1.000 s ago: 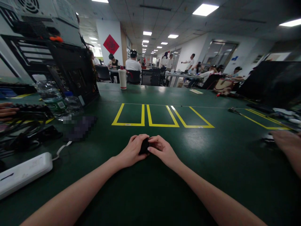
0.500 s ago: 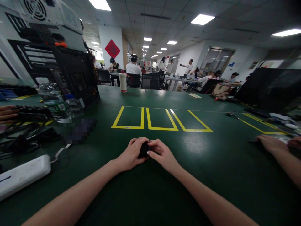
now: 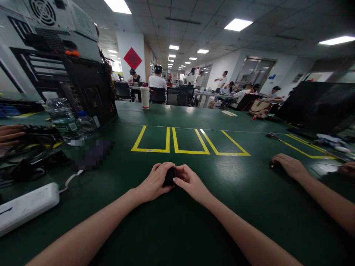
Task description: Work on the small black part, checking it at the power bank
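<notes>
A small dark block-like object (image 3: 169, 178) rests on the green table (image 3: 177, 229), low in the middle of the view; its exact kind cannot be made out. My left hand (image 3: 156, 181) is wrapped over it from the left, thumb along the near side and fingers over the top. From the right, my right hand (image 3: 191, 183) grips its edge between thumb and curled fingers. Both hands cover much of the object. Beyond them, three frames of yellow tape (image 3: 192, 152) mark the tabletop.
To the left are a white power strip (image 3: 27, 207), black cables (image 3: 36, 162), a water bottle (image 3: 62, 118) and an opened computer case (image 3: 88, 88). A white cup (image 3: 144, 96) stands far back. At right, a co-worker's hand (image 3: 290, 166) lies over the table by a dark monitor (image 3: 318, 103).
My hands and the black object stay almost in place. The co-worker's hand at the right has slid leftward across the table.
</notes>
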Tool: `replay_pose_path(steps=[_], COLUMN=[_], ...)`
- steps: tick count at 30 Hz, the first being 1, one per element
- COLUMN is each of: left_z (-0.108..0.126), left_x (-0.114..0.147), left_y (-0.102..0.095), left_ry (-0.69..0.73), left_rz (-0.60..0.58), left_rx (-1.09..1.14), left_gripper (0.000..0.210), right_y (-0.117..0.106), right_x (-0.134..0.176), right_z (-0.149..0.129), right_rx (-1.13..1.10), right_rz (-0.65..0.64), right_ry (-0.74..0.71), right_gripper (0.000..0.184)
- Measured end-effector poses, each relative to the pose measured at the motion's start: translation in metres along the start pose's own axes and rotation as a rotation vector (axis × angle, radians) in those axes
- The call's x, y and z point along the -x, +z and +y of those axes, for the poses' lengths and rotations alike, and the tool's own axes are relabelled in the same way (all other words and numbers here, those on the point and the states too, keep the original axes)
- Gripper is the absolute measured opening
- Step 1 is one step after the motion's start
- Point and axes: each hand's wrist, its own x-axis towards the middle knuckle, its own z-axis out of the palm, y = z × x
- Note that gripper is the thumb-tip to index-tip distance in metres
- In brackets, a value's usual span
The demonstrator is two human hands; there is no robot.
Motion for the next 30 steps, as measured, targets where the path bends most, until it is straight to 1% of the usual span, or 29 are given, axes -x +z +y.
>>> replay_pose_path(steps=[2,5,8,11,13,16,18,20,22,24,26,30], left_z=[-0.0005,-0.0006,0.0,0.0004,0.0,-0.0016,-0.0022,-0.0021,-0.0013,-0.0007,-0.0008,-0.0028], left_x=[0.0,0.0001,0.0004,0.0007,0.0009,0.0009,0.0008,0.0006,0.0004,0.0003,0.0001,-0.0003], left_y=[0.0005,0.0001,-0.0008,-0.0012,-0.0006,0.001,0.0015,0.001,-0.0002,-0.0009,-0.0004,0.0027], left_ry=[0.009,0.009,0.007,0.001,-0.001,0.008,0.012,0.008,0.004,0.003,0.001,0.003], left_rz=[-0.001,-0.003,-0.006,-0.013,-0.013,0.001,0.004,-0.003,-0.011,-0.017,-0.016,0.008], left_rx=[-0.002,-0.002,-0.001,0.009,0.013,0.007,0.01,0.016,0.017,0.017,0.018,0.023], left_gripper=[0.059,0.06,0.059,0.059,0.059,0.059,0.059,0.059,0.059,0.059,0.059,0.059], right_y=[0.0012,0.0022,0.0018,0.0004,-0.0011,-0.0031,-0.0033,-0.0025,-0.001,0.0005,0.0014,0.0003], right_x=[0.0009,0.0015,0.0,-0.0026,-0.0038,-0.0031,-0.0012,0.0007,0.0014,0.0007,-0.0011,-0.0038], right_z=[0.0,-0.0009,-0.0009,0.0008,0.0016,0.0012,0.0004,0.0002,0.0007,0.0016,0.0023,0.0022], right_rx=[-0.014,0.009,0.037,0.034,0.04,0.053,0.029,-0.004,0.001,0.042,0.066,0.025], right_rz=[-0.005,0.038,0.079,0.082,0.071,0.016,-0.031,-0.049,-0.016,0.042,0.082,0.084], right_ry=[-0.046,-0.091,-0.086,-0.043,0.007,0.047,0.02,-0.022,-0.053,-0.074,-0.074,-0.013], right_gripper=[0.024,0.017,0.013,0.021,0.027,0.028,0.026,0.027,0.024,0.017,0.014,0.027])
